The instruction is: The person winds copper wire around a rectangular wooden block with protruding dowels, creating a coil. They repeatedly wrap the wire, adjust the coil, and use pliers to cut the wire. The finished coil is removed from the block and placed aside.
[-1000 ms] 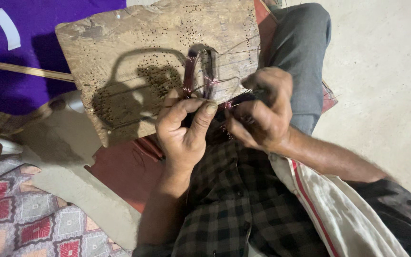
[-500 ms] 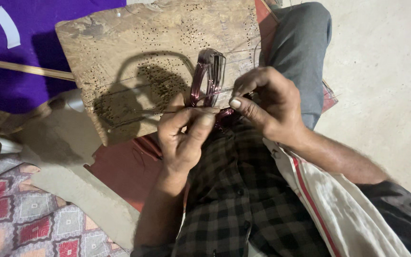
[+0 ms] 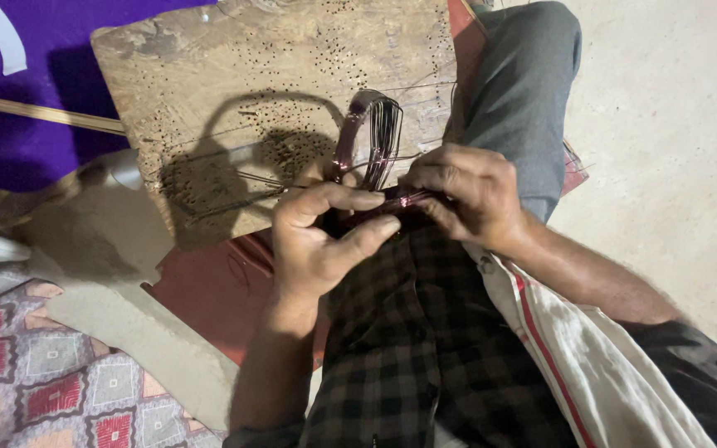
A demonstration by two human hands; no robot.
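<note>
Your left hand [image 3: 321,241] and right hand [image 3: 466,195] both sit at the near edge of the wooden board [image 3: 234,91], over your lap. Between them: a bundle of thin wire [image 3: 375,137], reddish-purple and dark strands, bent into a loop that stands up off the board and runs down into both hands.

Left hand: thumb on top, index finger underneath, fingers [image 3: 367,236] pinching the lower end of the bundle. Right hand: fingers curled tight over the same stretch just beside the left thumb, knuckles up. A shiny pinkish bit of wire shows in the gap between the two hands. Both grips closed on the wire; exact fingertip contact on the right is hidden by the knuckles.

A few loose strands trail left from the bundle across the board, lying flat on its pitted top.

Around it:
- Board rests on a red mat [image 3: 201,290], your grey-trousered knee [image 3: 524,91] just right of it.
- Purple cloth [image 3: 18,124] behind the board on the left, a thin stick [image 3: 35,112] lying across it.
- Patterned rug [image 3: 35,390] bottom left.
- Checked cloth [image 3: 408,348] over your lap, a whitish cloth with a red stripe [image 3: 574,357] beside it.
</note>
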